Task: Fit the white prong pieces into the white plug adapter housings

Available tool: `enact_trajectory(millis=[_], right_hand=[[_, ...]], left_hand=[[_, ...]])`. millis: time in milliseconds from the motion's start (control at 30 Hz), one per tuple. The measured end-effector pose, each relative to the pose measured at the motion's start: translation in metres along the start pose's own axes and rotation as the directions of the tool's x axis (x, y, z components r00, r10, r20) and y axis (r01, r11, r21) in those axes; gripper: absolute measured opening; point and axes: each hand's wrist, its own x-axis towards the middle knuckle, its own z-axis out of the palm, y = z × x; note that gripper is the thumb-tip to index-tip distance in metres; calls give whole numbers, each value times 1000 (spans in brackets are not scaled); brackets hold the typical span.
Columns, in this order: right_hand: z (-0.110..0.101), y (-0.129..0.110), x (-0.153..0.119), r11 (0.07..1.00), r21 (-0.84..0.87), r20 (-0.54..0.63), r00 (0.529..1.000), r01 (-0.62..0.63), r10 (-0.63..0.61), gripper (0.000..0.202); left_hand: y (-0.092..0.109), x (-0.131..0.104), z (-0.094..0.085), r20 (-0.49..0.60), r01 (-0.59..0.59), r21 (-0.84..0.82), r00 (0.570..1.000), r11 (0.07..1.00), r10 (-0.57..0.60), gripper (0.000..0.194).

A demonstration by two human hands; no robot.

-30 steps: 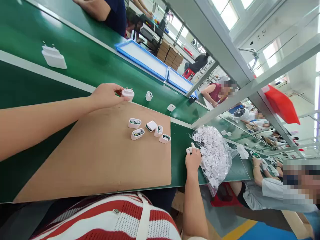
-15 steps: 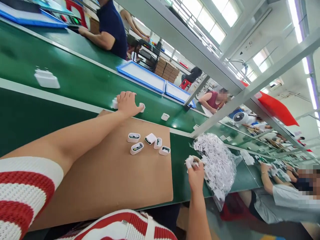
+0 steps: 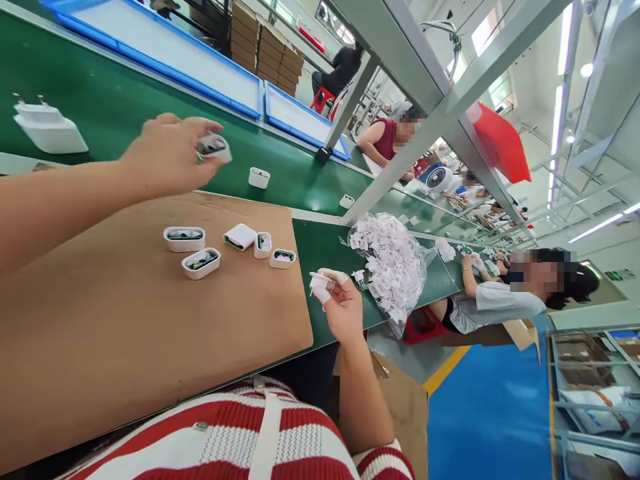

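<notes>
My left hand is closed on a white charger housing with a circuit board in its open end. It holds the housing above the green belt. My right hand, over the table edge beside the cardboard, pinches a small white plastic piece; white coverings wrap some fingertips. On the brown cardboard lie several more white housings, among them an upright one and one tipped on its side. Another housing stands on the belt to the right of my left hand.
A clear bag of small white plastic parts lies right of my right hand. A white plug charger sits at the belt's left. Blue-rimmed trays line the far side. A grey metal post slants over the belt. A co-worker sits further right.
My view has turned to the right. My left hand has taken a housing up from the belt. The right hand still holds its small white piece.
</notes>
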Motion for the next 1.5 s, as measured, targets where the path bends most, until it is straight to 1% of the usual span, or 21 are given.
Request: enact_trajectory(millis=[33, 100, 167, 233, 267, 333, 400, 433, 533, 600, 700, 767, 867, 967, 1033, 1067, 1133, 1200, 1300, 1400, 1500], right_hand=[[1, 1, -1, 1000, 6, 16, 1000, 5, -5, 36], [5, 3, -3, 1000, 24, 33, 999, -18, 17, 45], [8, 2, -4, 998, 36, 52, 997, -58, 56, 50], [12, -1, -4, 996, 34, 92, 993, -83, 80, 43], [14, -3, -3, 994, 33, 126, 987, -100, 95, 40], [19, -6, -3, 988, 27, 196, 970, -150, 141, 47], [24, -6, -2, 983, -6, 220, 958, -185, 181, 59], [27, -6, -2, 983, -40, 212, 960, -179, 184, 59], [35, -3, -4, 977, -186, 176, 974, -108, 141, 39], [40, 0, -4, 959, -283, 166, 983, -23, 72, 28], [48, 5, -4, 894, -412, 182, 977, 177, -109, 22], [54, 8, -3, 840, -458, 250, 949, 291, -193, 20], [63, 11, -2, 741, -520, 399, 888, 425, -230, 21], [66, 8, 3, 552, -620, 550, 811, 557, -200, 26], [64, 2, 8, 430, -646, 629, 759, 631, -168, 26], [63, -1, 10, 389, -639, 663, 732, 663, -158, 25], [61, -7, 14, 358, -610, 706, 690, 707, -161, 25], [59, -11, 16, 369, -582, 711, 674, 724, -199, 28], [60, -10, 17, 375, -563, 701, 666, 736, -254, 32], [62, -3, 18, 347, -572, 715, 659, 743, -233, 31], [64, 4, 17, 322, -604, 703, 677, 729, -215, 28]], left_hand=[[14, -21, -5, 14, -35, -48, 999, 998, 36, 94], [38, -69, -9, 96, -119, -164, 986, 979, 136, 80], [54, -115, -4, 206, -213, -288, 938, 934, 277, 56], [63, -151, 8, 319, -209, -350, 890, 913, 326, 42], [65, -164, 14, 360, -181, -361, 878, 915, 316, 40], [67, -178, 24, 417, -111, -366, 868, 924, 269, 39], [66, -182, 31, 448, -61, -381, 861, 922, 242, 39], [65, -182, 33, 454, -40, -400, 860, 916, 235, 40], [61, -183, 40, 440, 55, -497, 876, 866, 197, 50], [58, -184, 45, 427, 118, -567, 888, 815, 169, 57], [55, -186, 50, 407, 135, -644, 894, 753, 187, 46], [54, -185, 51, 387, 123, -668, 900, 734, 201, 41], [53, -183, 52, 368, 110, -672, 907, 732, 202, 37], [53, -182, 53, 352, 108, -682, 915, 724, 196, 36], [53, -183, 53, 349, 114, -685, 918, 720, 187, 35], [53, -183, 53, 352, 119, -684, 918, 720, 184, 35], [52, -184, 53, 363, 128, -682, 914, 720, 181, 31], [52, -184, 53, 376, 140, -685, 909, 715, 181, 29], [53, -184, 52, 385, 153, -689, 906, 709, 178, 29], [53, -183, 52, 381, 157, -686, 909, 710, 167, 30], [54, -183, 53, 381, 154, -686, 909, 711, 172, 32]])
